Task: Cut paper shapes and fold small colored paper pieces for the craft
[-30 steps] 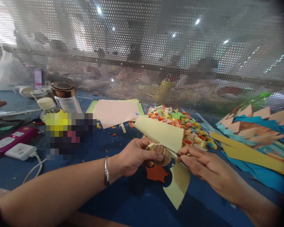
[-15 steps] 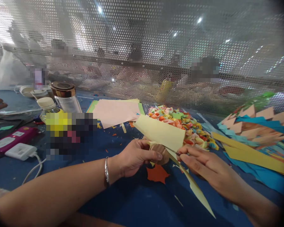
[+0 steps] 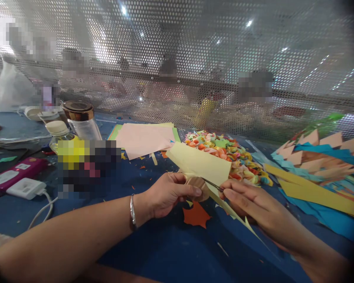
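Observation:
My left hand (image 3: pixel 168 194) pinches a pale yellow paper sheet (image 3: pixel 200 163) together with a round tan template (image 3: pixel 198 188) held against it. My right hand (image 3: pixel 247 202) is closed on small scissors (image 3: pixel 214 184), whose thin blades cut into the yellow sheet beside the template. A cut strip of the yellow paper (image 3: pixel 238 216) hangs down below my right hand. An orange paper scrap (image 3: pixel 196 216) lies on the blue table (image 3: pixel 165 251) under my hands.
A heap of small coloured paper shapes (image 3: pixel 227 153) lies behind my hands. Pink and yellow sheets (image 3: pixel 144 139) lie further left. Blue, yellow and tan paper offcuts (image 3: pixel 321 173) pile at the right. A jar (image 3: pixel 81 120), a pink case (image 3: pixel 14 173) and a white charger (image 3: pixel 26 188) stand left. A perforated screen (image 3: pixel 177 67) closes the back.
The hanging yellow piece has swung from broad and facing me to a thin edge-on strip under my right hand. The scissors have advanced slightly along the template.

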Tool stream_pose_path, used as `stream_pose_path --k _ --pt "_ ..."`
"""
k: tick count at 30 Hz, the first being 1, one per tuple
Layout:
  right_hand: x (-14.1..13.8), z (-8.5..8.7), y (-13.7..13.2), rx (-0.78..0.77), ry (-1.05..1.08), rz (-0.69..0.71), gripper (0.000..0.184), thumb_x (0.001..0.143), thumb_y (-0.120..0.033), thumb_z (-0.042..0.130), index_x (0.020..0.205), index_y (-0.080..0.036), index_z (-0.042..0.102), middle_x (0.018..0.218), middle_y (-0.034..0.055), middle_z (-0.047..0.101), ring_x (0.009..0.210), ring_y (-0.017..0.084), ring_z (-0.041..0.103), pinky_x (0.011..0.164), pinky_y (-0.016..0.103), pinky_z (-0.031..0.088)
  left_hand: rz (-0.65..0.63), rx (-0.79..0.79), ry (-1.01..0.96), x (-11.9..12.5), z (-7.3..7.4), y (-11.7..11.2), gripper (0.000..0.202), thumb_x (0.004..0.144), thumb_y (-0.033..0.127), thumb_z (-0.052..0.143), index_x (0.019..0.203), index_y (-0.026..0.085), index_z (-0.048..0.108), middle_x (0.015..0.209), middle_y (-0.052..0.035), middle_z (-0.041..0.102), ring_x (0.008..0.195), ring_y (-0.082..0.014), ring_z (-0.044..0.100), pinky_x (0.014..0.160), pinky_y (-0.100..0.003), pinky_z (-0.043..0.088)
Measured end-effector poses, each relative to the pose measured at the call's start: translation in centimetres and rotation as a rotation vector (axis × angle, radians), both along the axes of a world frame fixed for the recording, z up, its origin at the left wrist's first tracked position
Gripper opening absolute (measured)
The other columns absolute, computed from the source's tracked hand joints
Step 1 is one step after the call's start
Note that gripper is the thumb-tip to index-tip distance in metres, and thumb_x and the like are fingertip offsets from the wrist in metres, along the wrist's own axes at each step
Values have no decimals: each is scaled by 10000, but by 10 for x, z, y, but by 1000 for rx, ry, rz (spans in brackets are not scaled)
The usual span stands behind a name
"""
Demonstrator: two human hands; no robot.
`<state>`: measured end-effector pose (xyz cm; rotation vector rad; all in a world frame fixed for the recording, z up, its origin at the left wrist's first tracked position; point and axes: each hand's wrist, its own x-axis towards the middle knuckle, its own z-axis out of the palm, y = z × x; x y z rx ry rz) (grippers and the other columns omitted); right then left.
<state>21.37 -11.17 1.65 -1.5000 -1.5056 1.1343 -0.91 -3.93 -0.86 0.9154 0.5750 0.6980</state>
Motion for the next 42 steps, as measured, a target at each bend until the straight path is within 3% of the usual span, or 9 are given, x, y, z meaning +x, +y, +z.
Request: stream_pose_path --k 10,18,25,32,37,42 --pt "3 -14 4 -45 122 -26 501 868 -706 702 949 -211 703 608 -34 433 547 121 354 469 244 285 49 -20 -2 3 1 -2 350 545 293 976 791 122 795 733 -14 681 621 -58 510 557 -239 218" --pt "-7 -12 5 -115 223 -45 618 802 -790 714 942 -194 627 592 -104 223 527 78 147 446 225 144 47 -6 -17 3 2 -2 351 553 311 971 781 120 785 730 -9 665 616 -54 490 558 -246 206" --pt "-10 -11 2 -77 175 -47 507 906 -706 660 910 -201 619 623 -71 283 565 102 222 488 247 189 51 19 7 2 2 -2 378 558 342 979 804 118 799 742 -27 688 648 -79 530 572 -254 237" --pt "-10 -15 7 -48 226 -96 539 862 -722 701 1006 -211 610 606 -94 250 523 86 172 460 243 131 64 65 7 1 8 -3 363 578 358 974 812 131 815 698 -3 684 582 -57 474 567 -242 283" --pt "-13 -13 9 -8 213 -95 591 831 -740 722 1053 -213 573 569 -119 272 487 70 170 452 234 141 22 117 -17 1 8 -8 329 617 360 963 794 127 812 731 -26 717 669 -105 587 712 -267 440" --pt "-15 -14 7 39 148 -118 595 847 -760 684 1072 -221 569 550 -119 276 472 80 195 444 238 169 19 213 24 -1 5 -12 315 698 372 911 863 123 810 795 -47 741 729 -124 620 758 -280 457"
